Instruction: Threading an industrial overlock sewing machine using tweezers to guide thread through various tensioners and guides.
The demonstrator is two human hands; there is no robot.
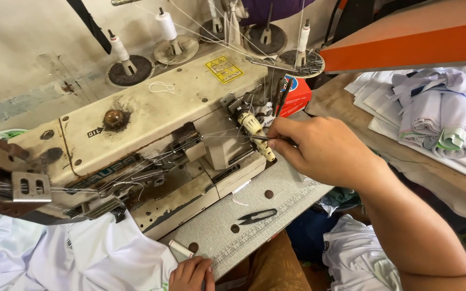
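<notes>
A worn cream industrial sewing machine point(152, 113) lies across the middle of the view, with thin white threads strung along its front. My right hand point(319, 151) reaches in from the right and pinches thin metal tweezers point(262, 138) at the yellowish tension knobs point(254, 129) on the machine's right end. At the bottom edge my left hand point(190, 274) rests with curled fingers on the grey machine table point(276, 205), beside white cloth point(93, 258) and a small white chalk stick point(180, 248). Black thread snips point(257, 216) lie on the table between the hands.
Thread cones point(167, 27) stand on round holders behind the machine. Folded white and lilac garments point(438, 113) are stacked on a wooden surface at right, under an orange board point(405, 43). More white cloth point(357, 258) sits below the table. A red box point(296, 92) is behind the machine.
</notes>
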